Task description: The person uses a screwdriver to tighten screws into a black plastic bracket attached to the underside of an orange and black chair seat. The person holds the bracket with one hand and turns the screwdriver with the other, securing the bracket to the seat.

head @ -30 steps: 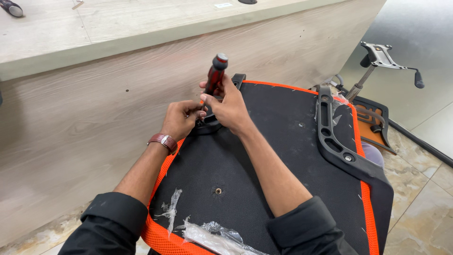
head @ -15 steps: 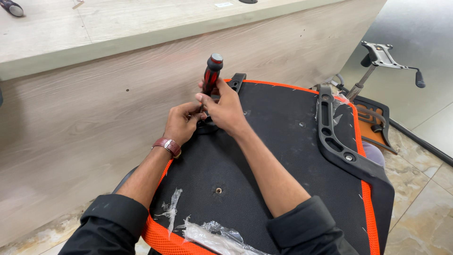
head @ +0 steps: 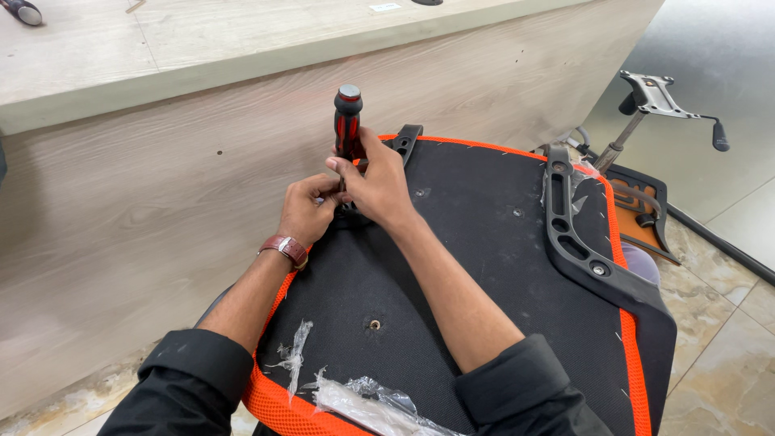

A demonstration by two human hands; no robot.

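A red-and-black screwdriver [head: 348, 121] is held upright at the far edge of the upturned chair seat [head: 484, 274], its tip hidden between the hands. The right hand [head: 379, 182] is closed around the lower handle; the left hand [head: 307, 208] is curled shut at the tip, apparently steadying a fastener on a black bracket [head: 404, 144]. A screw-driving step seems in hand; steady downward pressure and turning would be called for. A black armrest bracket [head: 581, 242] is fitted along the right edge. Plastic wrap [head: 363, 400] lies at the near edge. A wood-panelled desk [head: 161, 186] stands behind, over a tiled floor [head: 718, 323].

One screwdriver [head: 348, 121], one upturned chair seat [head: 476, 266], two black armrest brackets [head: 577, 234], two hands [head: 379, 182].
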